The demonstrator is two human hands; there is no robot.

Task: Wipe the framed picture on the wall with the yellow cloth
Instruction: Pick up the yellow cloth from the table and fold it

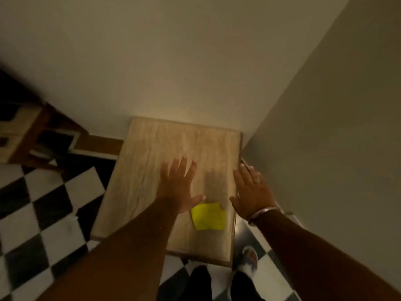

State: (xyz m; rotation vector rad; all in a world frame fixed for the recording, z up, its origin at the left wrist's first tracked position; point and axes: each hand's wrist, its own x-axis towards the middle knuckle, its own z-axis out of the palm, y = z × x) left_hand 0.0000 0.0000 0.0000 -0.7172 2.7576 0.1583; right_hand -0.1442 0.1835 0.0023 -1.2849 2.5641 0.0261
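Note:
A folded yellow cloth (208, 216) lies flat on the near right part of a light wooden table (147, 170) in a room corner. My left hand (179, 185) hovers over the table just above and left of the cloth, fingers spread, holding nothing. Over the table's right edge is my right hand (251, 192), also spread and empty, with a ring and a metal bangle on it. The cloth lies between the two hands, untouched. No framed picture shows in this view; only bare wall fills the upper part.
Plain walls (195, 61) meet in a corner at the right of the table. The floor (43, 213) is black and white checkered tile. A dark wooden piece of furniture (32, 135) stands at the left. My feet (249, 259) show below the table's near edge.

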